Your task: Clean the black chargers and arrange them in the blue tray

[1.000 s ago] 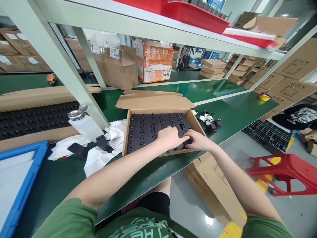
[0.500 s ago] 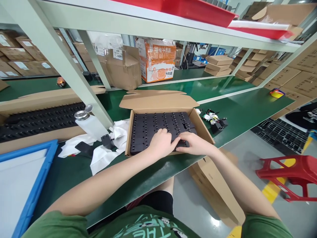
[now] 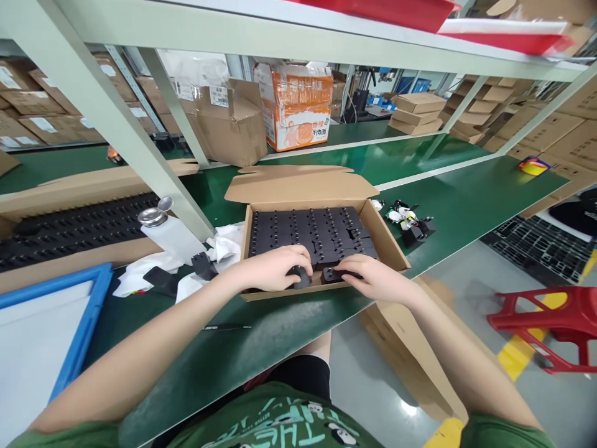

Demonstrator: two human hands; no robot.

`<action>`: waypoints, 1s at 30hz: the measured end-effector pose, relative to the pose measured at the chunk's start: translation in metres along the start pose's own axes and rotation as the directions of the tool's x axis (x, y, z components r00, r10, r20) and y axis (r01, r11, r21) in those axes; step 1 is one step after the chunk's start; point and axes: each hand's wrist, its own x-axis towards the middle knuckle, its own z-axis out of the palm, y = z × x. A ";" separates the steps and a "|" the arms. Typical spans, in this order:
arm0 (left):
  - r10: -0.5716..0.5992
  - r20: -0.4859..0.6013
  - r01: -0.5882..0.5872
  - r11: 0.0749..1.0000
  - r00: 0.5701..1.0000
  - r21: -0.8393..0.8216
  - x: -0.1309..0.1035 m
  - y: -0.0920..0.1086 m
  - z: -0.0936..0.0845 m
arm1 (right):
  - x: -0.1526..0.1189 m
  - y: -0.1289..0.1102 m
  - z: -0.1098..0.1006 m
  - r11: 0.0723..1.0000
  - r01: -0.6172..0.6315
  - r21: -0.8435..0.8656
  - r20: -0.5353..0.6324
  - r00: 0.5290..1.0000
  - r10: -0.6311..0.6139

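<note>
An open cardboard box (image 3: 396, 249) on the green bench is packed with rows of small black blocks (image 3: 275, 227), each row showing round studs. Near the front edge of the box, my left hand (image 3: 280, 267) grips a black block (image 3: 302, 277) between thumb and fingers. To its right, the fingers of my right hand (image 3: 373, 277) are closed around the end of another black block (image 3: 331, 274) in the front row. Cardboard shows in a gap between these two blocks. My palms hide part of the front row.
Left of the box are white cloths (image 3: 226, 242), a white pump bottle (image 3: 170, 236) and a blue-framed tray (image 3: 88, 311). Loose black and white parts (image 3: 408, 221) lie to the right. A shelf post (image 3: 125, 140) rises behind the bottle. A red stool (image 3: 555, 317) stands on the floor.
My left hand has moved left and now grips a black block. My hands have separated, and a gap shows in the front row between them. The view has shifted slightly.
</note>
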 end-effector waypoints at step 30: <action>-0.326 -0.186 0.341 0.939 0.927 0.055 0.024 0.014 0.027 | 0.041 -0.017 -0.002 0.998 -0.069 0.014 -0.034 0.997 0.070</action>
